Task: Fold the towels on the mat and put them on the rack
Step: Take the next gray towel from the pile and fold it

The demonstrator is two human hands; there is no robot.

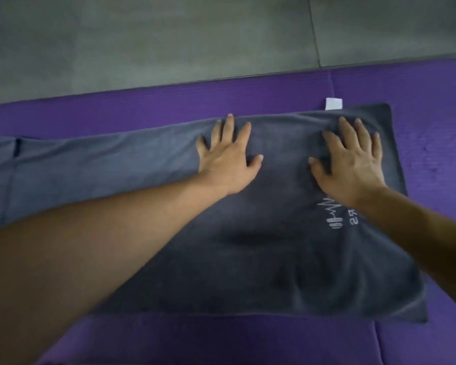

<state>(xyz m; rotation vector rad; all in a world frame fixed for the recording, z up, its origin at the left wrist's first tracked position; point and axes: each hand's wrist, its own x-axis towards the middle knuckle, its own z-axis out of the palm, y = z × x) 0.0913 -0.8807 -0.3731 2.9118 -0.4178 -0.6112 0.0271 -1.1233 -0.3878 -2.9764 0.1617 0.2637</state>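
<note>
Purple mat (221, 343) shows bare along its near edge. Grey towel (248, 259) lies flat on it, lengthwise, and runs out of view at left. White stitched logo (337, 217) sits near the towel's right end, partly under the right forearm. Both hands press palm-down near the towel's far edge, fingers straight and spread, gripping nothing: left hand (228, 164) mid-towel, right hand (353, 164) nearer the right end. White tag (333, 104) projects from the far edge onto the mat. Grey floor (169, 35) lies beyond.

Dark grey towel (261, 246) with white embroidered logo (337, 217) and white tag (333, 104); ribbed purple mat (169, 101); grey floor (142, 35).
</note>
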